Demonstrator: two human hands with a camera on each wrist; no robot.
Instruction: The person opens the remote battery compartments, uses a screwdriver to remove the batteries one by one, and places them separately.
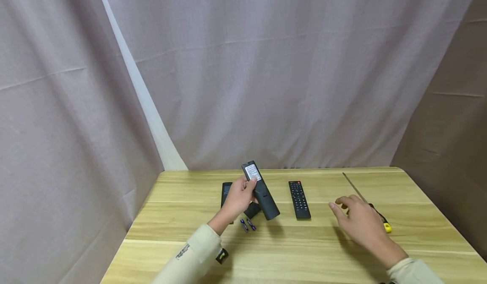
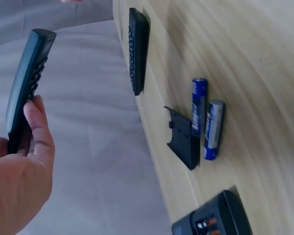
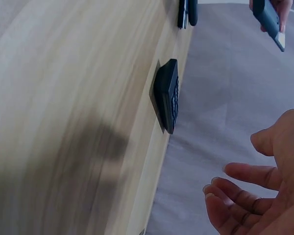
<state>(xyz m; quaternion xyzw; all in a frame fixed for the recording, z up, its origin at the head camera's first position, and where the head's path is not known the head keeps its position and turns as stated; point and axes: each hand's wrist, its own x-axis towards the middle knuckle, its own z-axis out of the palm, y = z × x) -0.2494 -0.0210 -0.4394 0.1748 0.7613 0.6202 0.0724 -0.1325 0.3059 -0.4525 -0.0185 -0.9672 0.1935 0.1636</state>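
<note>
My left hand (image 1: 236,197) grips a black remote control (image 1: 266,197) above the table, its back with a white label turned up toward the head view. In the left wrist view, the thumb lies along the button side of that remote (image 2: 25,81). My right hand (image 1: 359,221) hovers with loosely bent fingers and nothing between them. Close to it lies a long thin screwdriver (image 1: 354,187) with a black and yellow handle, partly hidden behind the hand. Below the left hand are two blue batteries (image 2: 206,120) and a black battery cover (image 2: 183,139).
Another black remote (image 1: 299,199) lies buttons up between the hands. A third remote (image 2: 213,215), its battery compartment uncovered, is partly hidden by the left hand in the head view. The wooden table (image 1: 289,254) backs onto a grey curtain (image 1: 266,85).
</note>
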